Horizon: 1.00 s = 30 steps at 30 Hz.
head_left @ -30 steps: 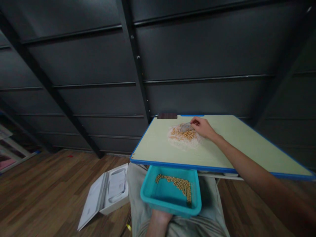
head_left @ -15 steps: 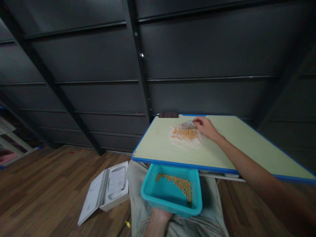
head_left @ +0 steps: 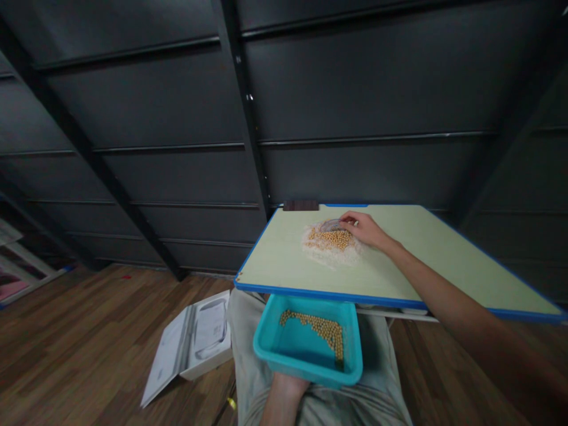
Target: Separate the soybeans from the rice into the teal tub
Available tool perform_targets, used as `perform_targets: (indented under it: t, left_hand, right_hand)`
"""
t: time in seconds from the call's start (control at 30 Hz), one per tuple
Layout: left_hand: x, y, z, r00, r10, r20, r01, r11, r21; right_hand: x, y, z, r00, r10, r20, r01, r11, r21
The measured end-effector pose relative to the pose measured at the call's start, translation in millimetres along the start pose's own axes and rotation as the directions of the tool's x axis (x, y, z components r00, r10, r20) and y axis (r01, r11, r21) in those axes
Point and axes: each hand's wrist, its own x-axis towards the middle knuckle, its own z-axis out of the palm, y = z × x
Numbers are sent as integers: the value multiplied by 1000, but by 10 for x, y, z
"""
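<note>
Yellow beans (head_left: 337, 238) amid pale grains (head_left: 339, 259) on tbl (head_left: 399, 272), R hand (head_left: 364, 228) w/ fingertips pinching clear scoop (head_left: 329, 225) at pile's far side, L hand (head_left: 289, 384) at near edge of teal tub (head_left: 293, 346), L fingers hidden, can't tell grip

L hand (head_left: 290, 383) mostly hidden under tub (head_left: 306, 371); R forearm (head_left: 461, 313) cut off @ R edge.

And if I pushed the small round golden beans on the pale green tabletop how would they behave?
The beans would probably roll, being round and loose. The flat tabletop would likely let strays scatter, though the surrounding small white grains might slow some.
</note>
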Motion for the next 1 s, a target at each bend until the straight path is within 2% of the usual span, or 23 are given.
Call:
perform_targets:
  t: [0.13,0.33,0.47,0.53,0.67,0.73,0.87,1.0]
  left_hand:
    - [-11,6,26,997,6,-79,-9,999,-32]
    - [-2,-5,12,999,-20,43,20,1000,-2]
    - [-12,-8,37,998,-31,56,31,1000,-5]
    - [-24,-1,70,999,-30,15,30,1000,-8]
    - [-52,22,189,989,-40,-141,33,998,-50]
    - [-64,30,263,984,-50,-170,39,997,-65]
    - [-81,28,362,990,-77,-114,73,997,-36]
    - [-87,22,350,998,-53,-21,53,999,-3]
  right_hand:
    - [7,-13,1,1000,-28,13,28,999,28]
    - [18,-18,3,999,-43,11,43,999,15]
    - [12,-21,0,998,-39,48,39,999,1]
    - [8,-23,2,996,-52,70,53,998,-21]
    - [2,-32,10,993,-70,98,75,996,-45]
    - [-1,-43,11,992,-69,104,75,996,-52]
    - [-13,-78,2,993,-61,105,67,996,-54]
    - [-25,-110,-9,991,-64,114,69,997,-36]
